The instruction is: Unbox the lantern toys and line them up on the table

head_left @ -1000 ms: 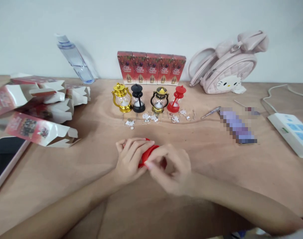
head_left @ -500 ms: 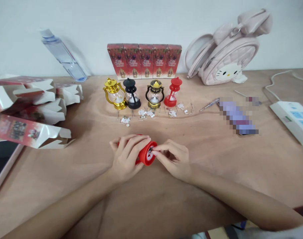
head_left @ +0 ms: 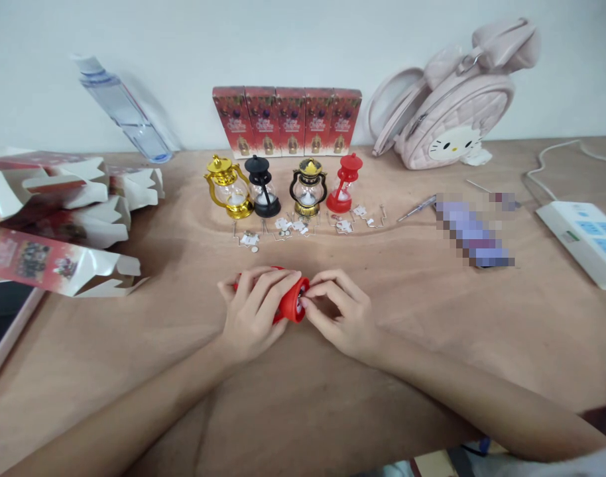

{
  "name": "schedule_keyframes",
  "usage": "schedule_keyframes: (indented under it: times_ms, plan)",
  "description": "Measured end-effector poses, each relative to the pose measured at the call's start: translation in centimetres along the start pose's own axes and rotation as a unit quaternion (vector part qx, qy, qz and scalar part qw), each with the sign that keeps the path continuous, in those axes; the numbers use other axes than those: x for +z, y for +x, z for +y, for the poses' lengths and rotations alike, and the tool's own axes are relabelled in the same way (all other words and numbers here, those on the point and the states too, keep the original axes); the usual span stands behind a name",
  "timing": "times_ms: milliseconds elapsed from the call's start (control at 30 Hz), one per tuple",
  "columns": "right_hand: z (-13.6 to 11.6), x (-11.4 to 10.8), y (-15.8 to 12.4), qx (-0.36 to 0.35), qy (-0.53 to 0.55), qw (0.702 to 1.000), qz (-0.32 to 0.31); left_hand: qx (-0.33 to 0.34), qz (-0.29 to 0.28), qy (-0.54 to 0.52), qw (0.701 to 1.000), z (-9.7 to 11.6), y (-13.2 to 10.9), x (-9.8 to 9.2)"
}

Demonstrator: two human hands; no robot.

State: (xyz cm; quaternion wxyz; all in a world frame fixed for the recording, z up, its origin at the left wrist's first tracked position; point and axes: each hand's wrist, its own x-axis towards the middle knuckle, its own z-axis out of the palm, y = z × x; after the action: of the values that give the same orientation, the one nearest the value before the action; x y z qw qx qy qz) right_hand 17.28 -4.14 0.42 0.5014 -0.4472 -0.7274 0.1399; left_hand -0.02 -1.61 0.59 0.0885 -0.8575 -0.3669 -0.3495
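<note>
A red toy lantern [head_left: 293, 307] lies on its side in my left hand [head_left: 256, 311], whose fingers wrap over its body; its base faces right. The thumb and fingertips of my right hand [head_left: 345, 315] are pinched together at the underside of that base. Whatever they grip there is too small and covered to make out. Beyond my hands stand a gold lantern [head_left: 238, 209], a black lantern [head_left: 266, 207], a black-and-gold lantern [head_left: 307, 207] and a red lantern [head_left: 339, 204]. Small white pieces [head_left: 248, 239] and bent wire handles [head_left: 382, 215] lie before them.
Red printed boxes [head_left: 290, 122] line the wall. Opened boxes [head_left: 64, 265] pile up at left, near a leaning water bottle [head_left: 126, 116]. At right are a pink backpack [head_left: 475, 109], a screwdriver [head_left: 417, 207], a blurred phone-like object [head_left: 475, 232] and a power strip [head_left: 586, 242].
The red lantern's base has turned further to the right, so less of its underside shows. My right hand has shifted slightly left, its fingers still at the base.
</note>
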Motion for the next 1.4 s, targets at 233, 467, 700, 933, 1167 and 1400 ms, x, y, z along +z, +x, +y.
schedule_keyframes:
  times_ms: [233,467,700,933,1167,1400]
  plan:
    - [0.35,0.18,-0.25,-0.004,-0.024,1.000,-0.015,0.001,-0.012,0.023,1.000,-0.01,-0.01,0.10]
    - [0.24,0.07,-0.14,-0.008,-0.013,0.999,-0.030,0.008,-0.007,0.024,1.000,-0.01,0.16,0.06]
    - [0.31,0.00,-0.13,0.001,-0.009,1.000,-0.027,0.007,-0.014,0.019,1.000,-0.08,0.10,0.05]
    - [0.24,0.01,0.02,-0.002,0.004,1.000,-0.024,0.007,-0.020,0.026,0.999,-0.02,0.13,-0.03]
    - [0.20,0.03,0.02,0.007,0.003,1.000,-0.028,0.016,-0.010,0.039,0.999,0.07,0.12,0.11]
    - [0.29,0.14,-0.19,0.011,-0.003,1.000,-0.028,0.018,-0.009,0.049,0.999,0.11,0.21,0.11]
